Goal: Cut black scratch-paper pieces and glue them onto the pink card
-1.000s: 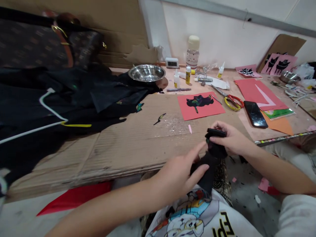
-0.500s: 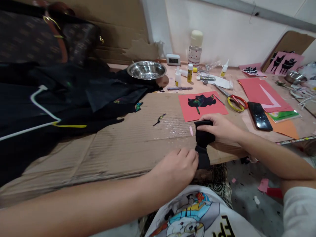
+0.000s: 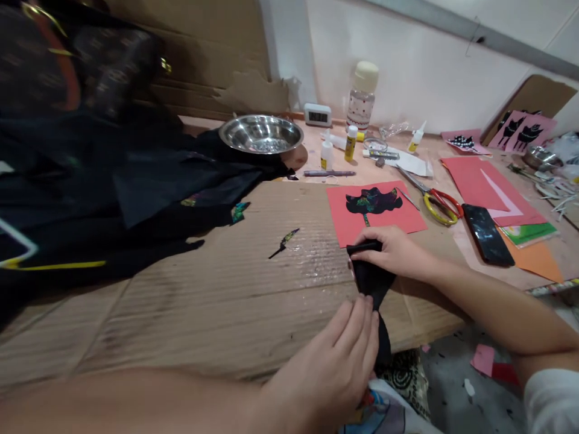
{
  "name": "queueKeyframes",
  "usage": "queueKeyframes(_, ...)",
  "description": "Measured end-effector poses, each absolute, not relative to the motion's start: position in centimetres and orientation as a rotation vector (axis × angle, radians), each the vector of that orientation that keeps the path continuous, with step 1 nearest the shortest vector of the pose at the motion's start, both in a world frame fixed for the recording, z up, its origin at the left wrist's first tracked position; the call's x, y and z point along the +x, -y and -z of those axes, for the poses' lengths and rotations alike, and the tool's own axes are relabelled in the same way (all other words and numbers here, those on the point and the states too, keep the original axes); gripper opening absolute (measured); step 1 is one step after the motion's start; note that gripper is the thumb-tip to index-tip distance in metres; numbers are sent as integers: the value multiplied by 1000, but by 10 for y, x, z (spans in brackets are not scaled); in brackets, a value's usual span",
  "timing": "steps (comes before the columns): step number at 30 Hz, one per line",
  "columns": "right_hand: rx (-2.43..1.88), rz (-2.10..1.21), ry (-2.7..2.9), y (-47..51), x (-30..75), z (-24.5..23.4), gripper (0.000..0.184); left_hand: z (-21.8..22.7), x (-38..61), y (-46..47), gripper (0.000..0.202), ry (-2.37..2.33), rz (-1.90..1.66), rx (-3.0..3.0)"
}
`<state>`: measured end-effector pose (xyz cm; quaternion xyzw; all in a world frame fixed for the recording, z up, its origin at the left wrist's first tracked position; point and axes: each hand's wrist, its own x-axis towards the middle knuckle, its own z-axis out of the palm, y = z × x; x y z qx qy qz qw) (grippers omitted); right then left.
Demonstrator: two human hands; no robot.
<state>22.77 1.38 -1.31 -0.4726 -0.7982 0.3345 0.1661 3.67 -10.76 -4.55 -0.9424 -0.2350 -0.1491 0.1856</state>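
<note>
Between my hands is a piece of black fabric (image 3: 371,280), bunched narrow at its middle, its lower end hanging over the cardboard's front edge. My right hand (image 3: 395,256) grips the folded top end between thumb and fingers. Around the narrow middle, the fingers of my left hand (image 3: 339,349) are closed together; its thumb is hidden. Just behind my right hand lies a red paper (image 3: 340,211) bearing a black tree-like cutout (image 3: 373,201). A small dark, glittery scrap (image 3: 286,241) rests to the left on the cardboard (image 3: 217,301).
Black cloth (image 3: 149,175) spreads over the left side with a steel bowl (image 3: 253,135) at its edge. Glue bottles (image 3: 326,154), a glue stick (image 3: 350,143) and a jar (image 3: 362,96) stand at the back. Scissors (image 3: 436,202) and a phone (image 3: 487,235) lie at right.
The view has shifted, so the table sits lower in the picture. My left hand has straightened its fingers somewhat along the fabric, whose middle now looks more bunched. My right hand still grips the top.
</note>
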Motion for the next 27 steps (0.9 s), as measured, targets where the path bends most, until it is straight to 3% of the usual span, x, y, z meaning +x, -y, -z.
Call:
queueKeyframes(12,-1349,-894,2157,-13,225,24,4,43,33,99,37,650,412,-2688)
queueKeyframes(27,-1374,-820,2111,-14,218,23,4,38,34,100,43,678,376,-2695)
